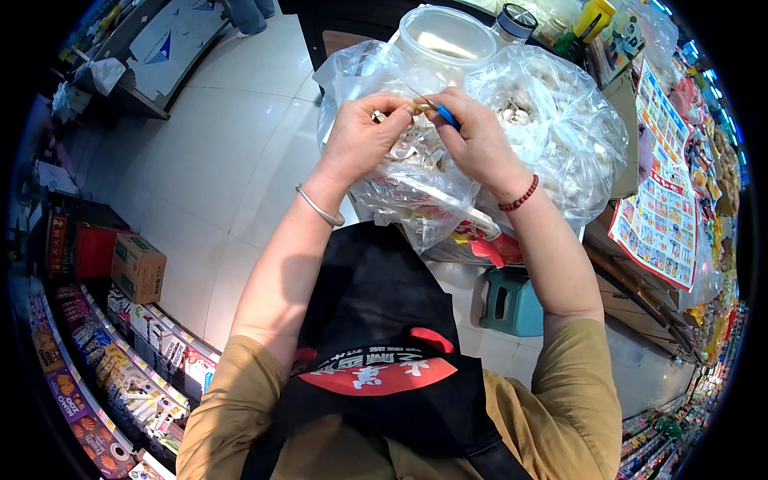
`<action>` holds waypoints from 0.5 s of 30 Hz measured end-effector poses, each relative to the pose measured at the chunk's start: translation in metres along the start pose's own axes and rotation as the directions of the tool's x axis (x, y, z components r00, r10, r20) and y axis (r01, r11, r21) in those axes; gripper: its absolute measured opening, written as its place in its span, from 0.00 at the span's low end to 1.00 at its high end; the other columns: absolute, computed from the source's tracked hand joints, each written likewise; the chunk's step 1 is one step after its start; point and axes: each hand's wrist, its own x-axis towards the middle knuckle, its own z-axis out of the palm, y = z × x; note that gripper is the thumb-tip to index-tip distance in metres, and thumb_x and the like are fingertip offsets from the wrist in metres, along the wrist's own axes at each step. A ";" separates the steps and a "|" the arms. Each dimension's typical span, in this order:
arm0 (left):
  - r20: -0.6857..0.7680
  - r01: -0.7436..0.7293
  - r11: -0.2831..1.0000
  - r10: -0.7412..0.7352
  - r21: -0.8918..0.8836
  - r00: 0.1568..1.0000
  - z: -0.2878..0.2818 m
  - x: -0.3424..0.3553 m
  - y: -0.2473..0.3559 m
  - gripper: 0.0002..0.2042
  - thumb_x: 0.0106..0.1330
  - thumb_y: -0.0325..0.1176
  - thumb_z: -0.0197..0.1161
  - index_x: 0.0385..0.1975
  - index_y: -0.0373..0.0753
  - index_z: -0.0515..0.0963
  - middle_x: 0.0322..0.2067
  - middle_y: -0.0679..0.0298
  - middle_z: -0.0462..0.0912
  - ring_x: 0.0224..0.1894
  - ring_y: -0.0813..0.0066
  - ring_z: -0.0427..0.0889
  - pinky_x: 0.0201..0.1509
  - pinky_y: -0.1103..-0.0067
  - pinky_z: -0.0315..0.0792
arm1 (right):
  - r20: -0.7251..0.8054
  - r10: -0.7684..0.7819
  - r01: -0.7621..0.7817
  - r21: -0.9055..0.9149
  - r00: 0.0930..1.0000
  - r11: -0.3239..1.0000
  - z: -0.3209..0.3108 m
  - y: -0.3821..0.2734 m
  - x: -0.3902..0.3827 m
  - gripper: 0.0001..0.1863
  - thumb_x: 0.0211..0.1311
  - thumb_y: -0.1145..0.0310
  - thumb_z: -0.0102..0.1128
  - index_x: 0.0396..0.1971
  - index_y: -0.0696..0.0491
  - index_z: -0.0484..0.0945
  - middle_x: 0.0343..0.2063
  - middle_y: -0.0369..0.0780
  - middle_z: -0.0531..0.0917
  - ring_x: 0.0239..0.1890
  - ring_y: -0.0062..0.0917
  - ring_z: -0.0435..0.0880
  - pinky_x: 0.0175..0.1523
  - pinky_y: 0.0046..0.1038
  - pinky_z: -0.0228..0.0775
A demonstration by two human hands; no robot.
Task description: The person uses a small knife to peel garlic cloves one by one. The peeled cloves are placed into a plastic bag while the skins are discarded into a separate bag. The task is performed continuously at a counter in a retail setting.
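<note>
My left hand (362,138) is closed, pinching a small garlic clove (418,107) between thumb and fingertips. My right hand (474,142) grips a small knife (448,118) by its blue handle, its thin blade pointing up and left across the clove. Both hands meet over an open clear plastic bag (376,68) strewn with pale garlic skins (418,152). To the right, a second clear bag (580,132) holds garlic bulbs (516,112). Just beyond my hands stands a round translucent plastic tub (448,40) with something pale in it.
A dark-lidded jar (517,22) and a yellow bottle (593,20) stand at the back right. Printed flyers (656,220) hang over the right side. Below the table is a teal stool (512,302). Shelves of packaged goods (128,384) and a cardboard box (138,268) line the left.
</note>
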 end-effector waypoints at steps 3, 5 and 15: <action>-0.004 0.030 0.999 -0.030 -0.012 1.000 0.000 -0.001 0.003 0.07 0.69 0.29 0.60 0.35 0.33 0.83 0.29 0.73 0.79 0.28 0.89 0.70 0.33 0.88 0.65 | -0.013 0.010 -0.010 -0.001 1.000 1.000 0.004 0.006 -0.001 0.13 0.61 0.77 0.56 0.47 0.56 0.79 0.35 0.44 0.81 0.37 0.34 0.81 0.44 0.30 0.72; -0.044 0.005 1.000 -0.006 -0.030 0.999 0.001 0.000 -0.001 0.08 0.66 0.30 0.62 0.35 0.32 0.83 0.27 0.72 0.80 0.26 0.90 0.71 0.29 0.87 0.65 | -0.016 0.073 -0.072 0.024 0.997 0.997 0.005 0.003 -0.001 0.13 0.62 0.77 0.57 0.47 0.56 0.78 0.34 0.42 0.82 0.35 0.29 0.81 0.44 0.27 0.72; -0.110 0.041 0.999 -0.041 0.001 0.993 0.007 0.000 0.004 0.08 0.68 0.31 0.62 0.35 0.34 0.83 0.26 0.73 0.80 0.26 0.91 0.71 0.30 0.88 0.65 | -0.144 0.213 -0.137 0.413 0.966 0.900 0.006 -0.002 0.004 0.10 0.67 0.69 0.58 0.42 0.59 0.77 0.32 0.42 0.86 0.29 0.24 0.82 0.37 0.24 0.73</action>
